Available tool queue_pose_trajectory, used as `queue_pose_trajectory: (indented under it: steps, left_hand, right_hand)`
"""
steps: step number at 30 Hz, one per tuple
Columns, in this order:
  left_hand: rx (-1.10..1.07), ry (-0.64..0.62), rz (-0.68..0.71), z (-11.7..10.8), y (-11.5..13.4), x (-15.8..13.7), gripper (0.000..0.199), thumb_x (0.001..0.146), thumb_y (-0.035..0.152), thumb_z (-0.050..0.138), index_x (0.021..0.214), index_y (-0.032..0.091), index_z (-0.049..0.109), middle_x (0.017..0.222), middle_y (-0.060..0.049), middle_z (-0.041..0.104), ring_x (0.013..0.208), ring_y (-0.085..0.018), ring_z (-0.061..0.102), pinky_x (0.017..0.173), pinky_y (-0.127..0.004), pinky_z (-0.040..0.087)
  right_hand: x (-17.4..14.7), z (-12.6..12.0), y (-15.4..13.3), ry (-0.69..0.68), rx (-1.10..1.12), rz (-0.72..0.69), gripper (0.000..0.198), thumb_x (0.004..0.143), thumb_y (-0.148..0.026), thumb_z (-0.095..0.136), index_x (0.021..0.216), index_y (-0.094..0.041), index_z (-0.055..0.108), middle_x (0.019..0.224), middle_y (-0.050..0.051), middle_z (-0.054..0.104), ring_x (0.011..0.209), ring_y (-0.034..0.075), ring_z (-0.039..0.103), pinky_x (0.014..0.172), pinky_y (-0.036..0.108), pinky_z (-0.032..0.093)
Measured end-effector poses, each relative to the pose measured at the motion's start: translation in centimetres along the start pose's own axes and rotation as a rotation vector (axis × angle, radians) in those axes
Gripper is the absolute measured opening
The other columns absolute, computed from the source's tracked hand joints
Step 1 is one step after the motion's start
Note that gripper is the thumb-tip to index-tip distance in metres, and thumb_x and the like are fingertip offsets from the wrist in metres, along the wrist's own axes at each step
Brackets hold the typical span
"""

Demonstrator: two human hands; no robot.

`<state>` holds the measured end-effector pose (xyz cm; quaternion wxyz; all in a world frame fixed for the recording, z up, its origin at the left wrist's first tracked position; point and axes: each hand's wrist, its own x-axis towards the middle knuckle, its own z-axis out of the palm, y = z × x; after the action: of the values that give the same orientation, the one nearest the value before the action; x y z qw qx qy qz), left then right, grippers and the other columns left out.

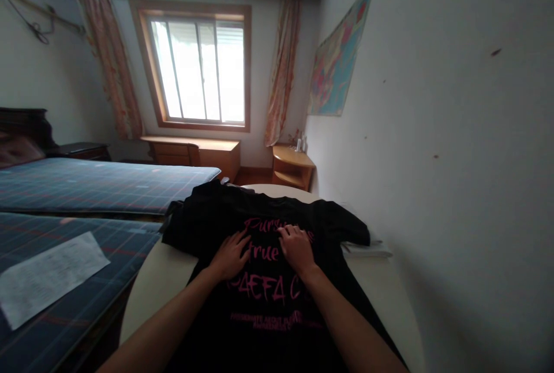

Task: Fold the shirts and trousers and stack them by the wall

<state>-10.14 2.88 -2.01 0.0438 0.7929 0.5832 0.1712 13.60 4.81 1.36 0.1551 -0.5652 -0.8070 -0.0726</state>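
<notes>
A black T-shirt (268,309) with pink lettering lies spread out, printed side up, its collar at the far end and a sleeve out to each side. It covers much of a round cream table (147,304). My left hand (232,254) rests on the chest of the shirt, left of the print's middle, fingers stretched out. On the right part of the lettering lies my right hand (296,246), its fingers apart and slightly bent. Both palms face down on the cloth, and neither hand grips it. The shirt's lower end runs out of view between my forearms.
White folded sheets (367,249) lie under the right sleeve near the wall. To the left stand beds with blue plaid mattresses (130,182), a paper sheet (52,275) on the nearer one. A wooden corner shelf (294,157) and a low desk (216,145) stand by the window.
</notes>
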Motion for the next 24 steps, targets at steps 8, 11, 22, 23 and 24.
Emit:
queue_pose_trajectory:
  steps: [8,11,22,23,24]
  left_hand:
    - [-0.002,0.156,0.012,-0.7,0.6,-1.6,0.043,0.094,0.036,0.046,0.132,0.021,0.06,0.144,-0.009,0.054,0.133,-0.025,0.049,0.116,-0.043,0.033]
    - [0.011,0.111,-0.026,-0.8,0.3,-2.8,0.048,0.094,0.04,0.048,0.138,0.024,0.055,0.149,-0.008,0.048,0.14,-0.028,0.04,0.117,-0.051,0.028]
    - [0.136,-0.107,-0.086,-1.8,-0.1,-7.4,0.06,0.093,0.053,0.043,0.15,0.034,0.037,0.162,-0.003,0.025,0.149,-0.034,0.018,0.117,-0.062,0.016]
    - [0.144,-0.113,-0.099,-1.9,0.0,-7.4,0.06,0.093,0.051,0.043,0.15,0.034,0.038,0.161,-0.003,0.026,0.149,-0.034,0.019,0.117,-0.062,0.016]
    - [0.155,-0.113,-0.119,-2.1,0.3,-7.3,0.059,0.092,0.048,0.044,0.149,0.032,0.041,0.161,-0.004,0.029,0.148,-0.034,0.022,0.117,-0.061,0.018]
  right_hand:
    - [-4.6,-1.3,-1.2,-0.069,0.416,-0.131,0.047,0.1,-0.054,0.035,0.129,-0.028,0.061,0.138,0.005,0.059,0.132,0.021,0.048,0.117,0.044,0.021]
    - [-5.7,-2.2,-1.0,-0.102,0.494,-0.152,0.047,0.1,-0.055,0.035,0.129,-0.029,0.061,0.138,0.004,0.06,0.134,0.021,0.047,0.119,0.046,0.017]
    - [-9.4,-3.4,-3.6,-0.317,0.498,-0.201,0.066,0.09,-0.072,0.042,0.144,-0.036,0.046,0.157,0.002,0.037,0.148,0.031,0.021,0.118,0.062,0.003]
    - [-9.5,-3.2,-3.7,-0.326,0.495,-0.204,0.067,0.089,-0.072,0.044,0.145,-0.036,0.045,0.158,0.001,0.035,0.149,0.031,0.02,0.118,0.062,0.002]
    - [-9.5,-3.1,-3.7,-0.335,0.492,-0.206,0.068,0.088,-0.072,0.046,0.146,-0.037,0.044,0.158,0.001,0.034,0.149,0.031,0.018,0.117,0.063,0.002]
